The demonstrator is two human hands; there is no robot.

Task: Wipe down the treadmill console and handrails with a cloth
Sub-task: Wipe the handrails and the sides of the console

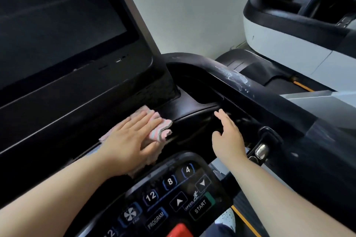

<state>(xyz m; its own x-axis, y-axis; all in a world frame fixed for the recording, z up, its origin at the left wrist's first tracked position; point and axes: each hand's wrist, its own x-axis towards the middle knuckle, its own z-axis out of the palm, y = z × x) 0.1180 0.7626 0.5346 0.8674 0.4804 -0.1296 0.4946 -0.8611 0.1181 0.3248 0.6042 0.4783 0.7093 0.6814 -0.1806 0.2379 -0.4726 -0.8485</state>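
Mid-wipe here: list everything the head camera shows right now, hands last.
cloth: one, pink with pale stripes, below the screen, under the left hand
screen: one, dark, upper left
button panel: one, black with white labels, bottom centre
red button: one, red, at the panel's bottom edge
handrail: one, black with whitish smears, right of the screen
second machine: one, white and black, upper right
left hand: one, flat on the cloth
right hand: one, open, right of the cloth, holding nothing
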